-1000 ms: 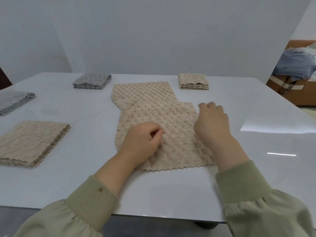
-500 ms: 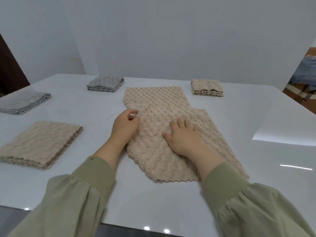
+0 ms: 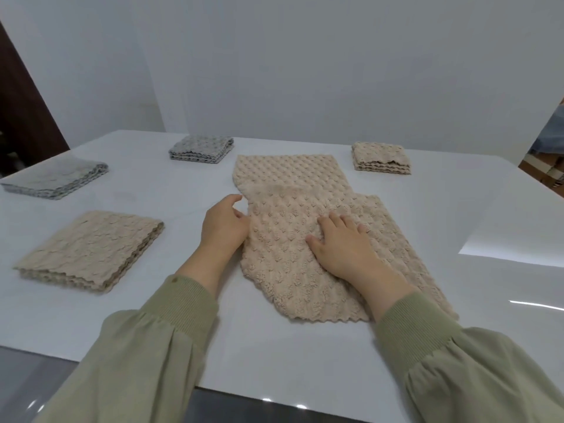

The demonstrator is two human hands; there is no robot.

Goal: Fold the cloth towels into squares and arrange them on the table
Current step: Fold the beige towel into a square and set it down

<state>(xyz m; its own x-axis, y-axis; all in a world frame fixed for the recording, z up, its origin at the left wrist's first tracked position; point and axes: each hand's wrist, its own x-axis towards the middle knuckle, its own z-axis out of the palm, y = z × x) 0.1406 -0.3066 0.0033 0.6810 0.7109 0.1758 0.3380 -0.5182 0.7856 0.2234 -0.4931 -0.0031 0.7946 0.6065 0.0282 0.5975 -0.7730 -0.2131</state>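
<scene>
Since one second before, both hands had changed their places: the right hand point(image 3: 341, 242) had come from the right border of the cloth to its middle, and the left hand point(image 3: 224, 227) had gone from the middle out to the left border.

The right hand lay flat on the beige towel point(image 3: 293, 190) with its fingers straight and a little spread, and it held nothing. I think it was pressing the upper layer down so that the fold would not slip. The left hand stood at the left edge of the same towel, its fingers curled toward the cloth and touching it, the thumb pointing away from the person. From where I stood I could not tell whether it really pinched the edge or only pushed it into line.

The towel lay in the middle of the white table point(image 3: 152, 300), only half folded. The near part was doubled and sat crooked, so one single layer stuck out at the far end and another strip showed on the right.

Around it four folded towels were already arranged, well apart from each other: a beige stack point(image 3: 88, 248) near on the left, a grey stack point(image 3: 55, 178) further left, another grey one point(image 3: 201, 148) at the far side, and a small beige one point(image 3: 381, 160) at the far right. It seemed the middle was kept free for working.
</scene>
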